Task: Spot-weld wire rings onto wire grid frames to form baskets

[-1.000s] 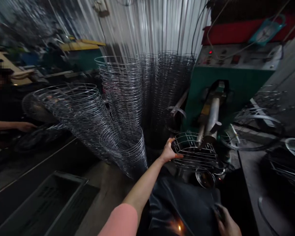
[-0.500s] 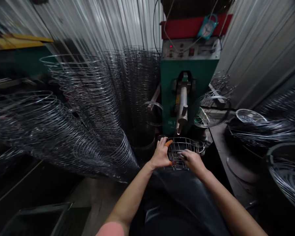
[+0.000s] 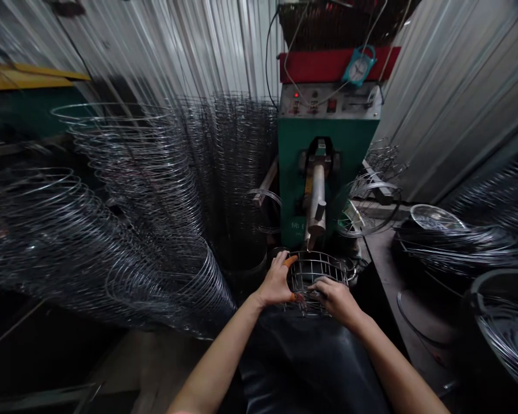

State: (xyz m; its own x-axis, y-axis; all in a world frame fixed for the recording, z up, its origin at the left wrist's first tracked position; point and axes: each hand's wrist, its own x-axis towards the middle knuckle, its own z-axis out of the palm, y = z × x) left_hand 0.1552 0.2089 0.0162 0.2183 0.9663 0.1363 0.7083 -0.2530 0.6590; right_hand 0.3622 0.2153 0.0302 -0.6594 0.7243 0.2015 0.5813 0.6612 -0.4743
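Observation:
A round wire basket [image 3: 322, 265] of thin bright metal rods is held low in front of the green machine, its far rim close under the tip of a metal electrode arm [image 3: 318, 198]. My left hand [image 3: 276, 283] grips the basket's left side, with orange covers on the thumb and a finger. My right hand [image 3: 334, 294] is closed over the basket's near right part, its bent fingertips against the wires. Exactly which wires those fingertips pinch is hidden. A dark apron [image 3: 311, 356] lies below the basket.
The green machine [image 3: 291, 172] carries a control panel [image 3: 341, 103] with a lit red lamp and a blue clock [image 3: 358, 67]. Tall stacks of wire frames [image 3: 142, 172] fill the left. At right are a coil of wires [image 3: 457, 241] and a dark bucket [image 3: 479, 293] holding wire pieces.
The whole view has shifted, so the machine and basket appear slightly lower and further left. Both hands keep nearly the same hold on the basket.

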